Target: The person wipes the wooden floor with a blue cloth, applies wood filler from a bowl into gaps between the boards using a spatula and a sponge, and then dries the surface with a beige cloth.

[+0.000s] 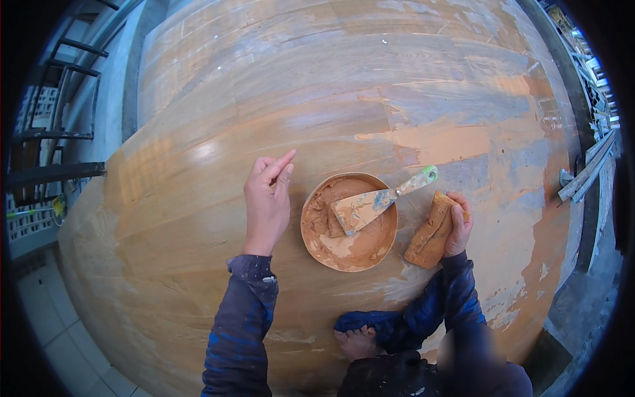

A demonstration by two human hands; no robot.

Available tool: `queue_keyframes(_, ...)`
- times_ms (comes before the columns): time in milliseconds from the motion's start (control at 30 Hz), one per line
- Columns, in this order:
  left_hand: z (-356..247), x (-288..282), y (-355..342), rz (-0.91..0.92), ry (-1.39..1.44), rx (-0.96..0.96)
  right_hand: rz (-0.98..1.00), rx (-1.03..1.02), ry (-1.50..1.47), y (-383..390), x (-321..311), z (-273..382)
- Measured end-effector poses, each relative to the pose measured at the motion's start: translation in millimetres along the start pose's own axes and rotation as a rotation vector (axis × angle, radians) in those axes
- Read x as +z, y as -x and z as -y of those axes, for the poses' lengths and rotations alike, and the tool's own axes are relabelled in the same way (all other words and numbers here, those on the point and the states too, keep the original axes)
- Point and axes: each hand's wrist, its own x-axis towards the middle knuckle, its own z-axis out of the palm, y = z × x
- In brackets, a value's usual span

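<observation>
My left hand point(266, 195) is raised left of a round pan point(350, 258) of orange-brown paste, its thumb and index finger close together, other fingers curled, nothing visible between them. A putty knife point(357, 212), smeared with paste, lies across the pan, its green-tipped handle past the right rim. My right hand point(458, 228) grips a paste-coated oblong block point(426, 241) just right of the pan.
I sit on a wide wooden surface point(198, 132) streaked with paste, my bare foot point(354, 341) below the pan. Dark metal bars point(66, 135) stand along the left edge. Long strips point(592, 169) lie beyond the right edge.
</observation>
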Motion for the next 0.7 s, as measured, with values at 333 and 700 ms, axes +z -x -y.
queue_keyframes(333,46.7,52.3,-122.8,-0.092,-0.442,0.253,-0.042,-0.072,0.149,10.2,-3.6,-8.3)
queue_keyframes(700,38.4,55.0,-113.1,0.117,-1.107,0.477,-0.065,-0.132,0.224,10.3,-3.3,-9.8)
